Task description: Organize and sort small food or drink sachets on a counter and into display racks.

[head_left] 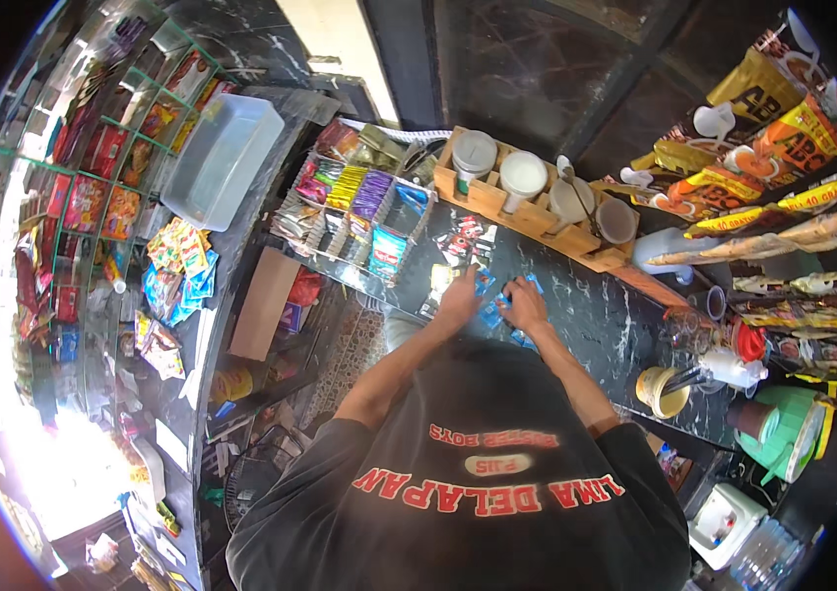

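Near the counter's front edge, my left hand [460, 297] rests among small sachets, its fingertips beside a blue sachet [485, 281]; whether it grips one cannot be made out. My right hand [526, 304] has its thumb and fingers curled on a blue sachet [506, 299]. More blue sachets [489, 316] lie between the hands and under the right wrist. Red, black and white sachets [467, 240] are spread beyond my left hand, and pale yellow ones [442, 278] lie to its left. A divided basket [429, 210] of sorted sachets stands further left.
A wooden rack [581, 255] with several lidded tubs borders the counter's back. Hanging sachet packs [751, 192] fill the right side, above a yellowish cup [662, 391] with utensils. An empty clear bin [220, 159] and sachet piles [178, 258] sit on the left counter by glass shelving.
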